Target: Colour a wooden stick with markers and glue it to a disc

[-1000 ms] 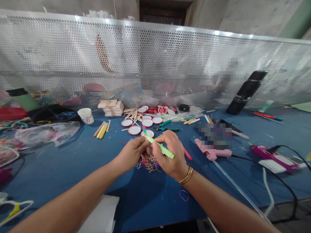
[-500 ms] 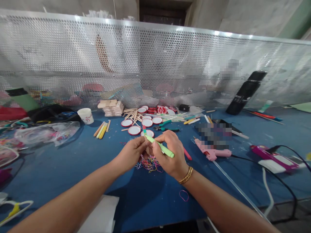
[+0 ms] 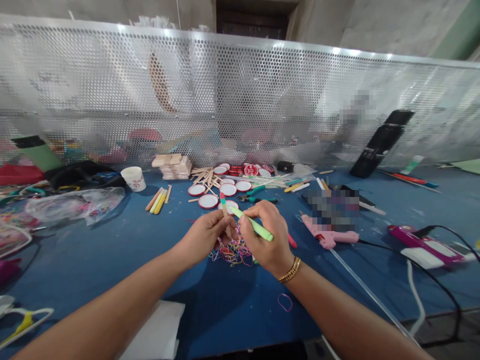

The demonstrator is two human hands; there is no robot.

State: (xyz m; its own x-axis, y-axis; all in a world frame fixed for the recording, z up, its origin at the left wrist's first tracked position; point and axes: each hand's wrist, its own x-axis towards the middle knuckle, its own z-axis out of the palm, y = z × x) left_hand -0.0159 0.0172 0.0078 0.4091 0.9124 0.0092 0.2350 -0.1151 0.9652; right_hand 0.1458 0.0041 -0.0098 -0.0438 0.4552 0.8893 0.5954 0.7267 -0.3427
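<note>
Upright between the fingers of my left hand (image 3: pixel 204 237) is a wooden craft stick (image 3: pixel 224 206), coloured red and green toward its top end. My right hand (image 3: pixel 268 240) grips a light green marker (image 3: pixel 257 226), its tip pointing left, close to the stick but slightly apart from it. Beneath both hands lies a tangle of coloured rubber bands (image 3: pixel 234 252). Just beyond the fingers are white jar lids with red rims (image 3: pixel 207 201) and teal-handled pliers (image 3: pixel 258 199). Part of a red marker (image 3: pixel 292 241) shows beside my right hand.
A pink glue gun (image 3: pixel 328 235) lies to the right with its cord. Behind are loose craft sticks (image 3: pixel 205 177), stacked stick bundles (image 3: pixel 172 166), a paper cup (image 3: pixel 133 179) and several markers (image 3: pixel 157 201). A perforated metal screen (image 3: pixel 240 100) borders the blue table (image 3: pixel 225 310).
My right hand has drawn the marker slightly right, away from the craft stick. More of the stick and its coloured end now shows.
</note>
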